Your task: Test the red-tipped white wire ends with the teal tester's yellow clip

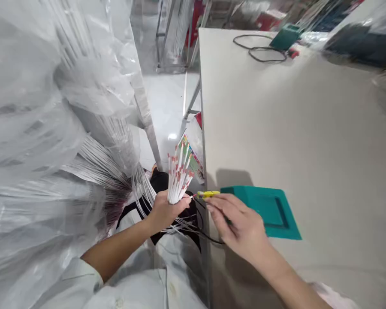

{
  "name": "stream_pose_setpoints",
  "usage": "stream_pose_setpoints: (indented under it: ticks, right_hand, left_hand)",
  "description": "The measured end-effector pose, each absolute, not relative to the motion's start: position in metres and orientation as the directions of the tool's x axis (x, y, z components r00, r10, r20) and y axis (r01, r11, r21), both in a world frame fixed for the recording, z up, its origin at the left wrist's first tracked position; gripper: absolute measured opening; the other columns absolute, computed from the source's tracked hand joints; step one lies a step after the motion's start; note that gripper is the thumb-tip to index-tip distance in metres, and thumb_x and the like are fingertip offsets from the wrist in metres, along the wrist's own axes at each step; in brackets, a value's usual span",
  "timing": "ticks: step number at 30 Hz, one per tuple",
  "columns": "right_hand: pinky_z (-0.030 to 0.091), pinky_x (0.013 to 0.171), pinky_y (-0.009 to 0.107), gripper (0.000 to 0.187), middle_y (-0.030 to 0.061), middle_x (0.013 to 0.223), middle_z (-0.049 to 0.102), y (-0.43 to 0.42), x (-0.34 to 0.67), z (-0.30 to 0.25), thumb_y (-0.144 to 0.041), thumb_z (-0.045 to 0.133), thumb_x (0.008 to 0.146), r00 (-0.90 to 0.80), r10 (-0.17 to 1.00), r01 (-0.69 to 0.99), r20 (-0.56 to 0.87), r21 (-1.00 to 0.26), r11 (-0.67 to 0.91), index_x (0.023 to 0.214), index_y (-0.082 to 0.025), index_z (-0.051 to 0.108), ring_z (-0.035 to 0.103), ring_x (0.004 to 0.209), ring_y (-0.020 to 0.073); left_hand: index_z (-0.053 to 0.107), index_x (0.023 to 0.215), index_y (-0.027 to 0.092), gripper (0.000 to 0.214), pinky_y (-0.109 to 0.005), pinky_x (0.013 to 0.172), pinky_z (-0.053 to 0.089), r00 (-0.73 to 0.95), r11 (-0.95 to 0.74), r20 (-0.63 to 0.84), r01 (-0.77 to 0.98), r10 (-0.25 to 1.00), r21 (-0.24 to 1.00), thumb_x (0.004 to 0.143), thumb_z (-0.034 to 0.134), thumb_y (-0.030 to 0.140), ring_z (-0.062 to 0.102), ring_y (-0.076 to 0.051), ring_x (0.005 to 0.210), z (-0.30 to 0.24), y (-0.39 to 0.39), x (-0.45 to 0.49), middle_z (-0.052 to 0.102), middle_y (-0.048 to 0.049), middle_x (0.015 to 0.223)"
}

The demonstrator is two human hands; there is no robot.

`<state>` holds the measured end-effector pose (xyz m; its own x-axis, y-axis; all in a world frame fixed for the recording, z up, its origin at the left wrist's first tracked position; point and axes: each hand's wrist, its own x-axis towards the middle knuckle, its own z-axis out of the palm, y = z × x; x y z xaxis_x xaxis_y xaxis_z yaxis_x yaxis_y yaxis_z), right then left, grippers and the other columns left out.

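White thin rods with reddish tips (180, 178) stand bundled in your left hand (165, 211), fingers closed round them. Your right hand (246, 227), fingers narrow, is at a small yellow piece (207, 194) beside the bundle; cannot tell whether they grip it. Beyond: flat teal tray (260, 195) on the pale tabletop (309, 128). Farthest: dark green box (286, 37), looped black cable (266, 61) beside it.

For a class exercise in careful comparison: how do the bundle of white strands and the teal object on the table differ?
The bundle of white strands is many thin pieces with reddish tips; the teal object is one broad shape with a rectangular outline on top.
The bundle is gripped in the left hand; the teal object lies on the table, partly hidden by the right hand.
Both are near the person's hands.
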<state>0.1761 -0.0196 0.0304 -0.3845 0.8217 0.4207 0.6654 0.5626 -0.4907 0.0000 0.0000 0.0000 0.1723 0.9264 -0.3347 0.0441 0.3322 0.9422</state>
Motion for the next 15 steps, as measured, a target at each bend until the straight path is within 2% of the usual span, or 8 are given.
stream_pose_setpoints:
  ticks: [4,9,12,15]
  right_hand:
    - [0.053,0.067,0.027,0.021,0.0112,0.097,0.063,-0.012,0.176,0.035,-0.017,0.05,0.084,-0.409,0.86,0.708,0.306,-0.488,0.51,0.103,-0.015,0.058,0.063,0.083,0.0171]
    - [0.048,0.059,0.026,0.021,0.0072,0.079,0.065,-0.006,0.167,0.043,-0.017,0.043,0.084,-0.552,0.834,0.723,0.022,-0.487,0.491,0.077,-0.018,0.062,0.062,0.069,0.016]
    - [0.043,0.053,0.024,0.024,0.0034,0.063,0.061,-0.003,0.165,0.049,-0.018,0.043,0.082,-0.541,0.833,0.705,-0.114,-0.601,0.376,0.065,-0.018,0.059,0.055,0.057,0.0136]
    - [0.04,0.048,0.023,0.029,0.0005,0.056,0.055,-0.006,0.166,0.047,-0.025,0.043,0.086,-0.382,0.916,0.618,-0.12,-0.771,0.157,0.061,-0.018,0.056,0.05,0.05,0.011]
  left_hand:
    - [0.063,0.064,0.013,0.018,-0.021,0.052,0.037,0.254,0.342,-0.342,0.044,0.905,0.939,0.07,0.061,0.029,0.045,-0.009,0.052,-0.002,-0.005,0.002,0.053,0.0016,0.055]
    - [0.064,0.071,0.011,0.026,-0.021,0.051,0.035,0.399,0.287,-0.296,0.084,0.868,0.954,0.073,0.062,0.038,0.046,-0.01,0.055,-0.011,-0.012,-0.007,0.055,0.0,0.059]
    - [0.066,0.073,0.011,0.025,-0.023,0.057,0.038,0.471,0.21,-0.236,0.109,0.85,0.972,0.072,0.063,0.036,0.051,-0.012,0.061,-0.01,-0.013,-0.014,0.06,-0.0024,0.066]
    - [0.067,0.071,0.013,0.022,-0.023,0.056,0.039,0.462,0.244,-0.251,0.075,0.851,0.967,0.072,0.063,0.034,0.052,-0.012,0.059,-0.002,-0.012,-0.016,0.062,-0.0022,0.064]
